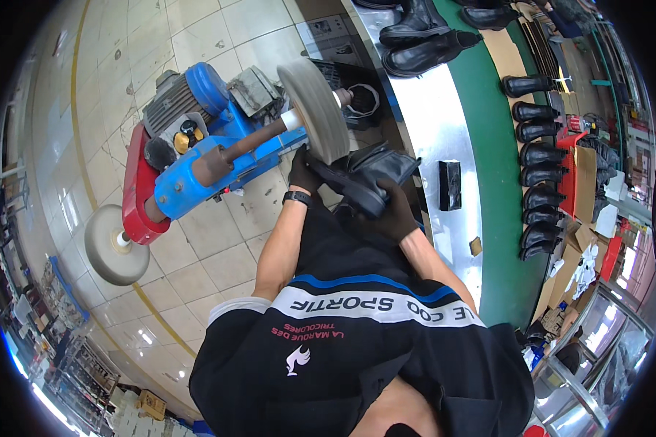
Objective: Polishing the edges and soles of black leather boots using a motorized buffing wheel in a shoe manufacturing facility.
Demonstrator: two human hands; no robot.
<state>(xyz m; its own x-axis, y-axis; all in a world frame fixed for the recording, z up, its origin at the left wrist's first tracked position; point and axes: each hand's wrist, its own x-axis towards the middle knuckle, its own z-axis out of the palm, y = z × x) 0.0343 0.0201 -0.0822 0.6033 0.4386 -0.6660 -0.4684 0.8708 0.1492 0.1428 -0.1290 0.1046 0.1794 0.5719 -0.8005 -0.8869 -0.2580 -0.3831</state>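
Observation:
A black leather boot is held between my two dark-gloved hands, in front of my lap. My left hand grips its toe end, close under the edge of a large pale buffing wheel. At the heel end, my right hand is wrapped round the boot. The boot's toe lies right by the lower rim of the wheel; I cannot tell whether they touch. The wheel sits on a steel shaft of a blue polishing machine. Some of my fingers are hidden behind the boot.
A second round wheel is on the machine's far left, beside its red guard. To my right runs a metal-edged bench with a green surface. Several black boots line its far side; more boots stand at its upper end.

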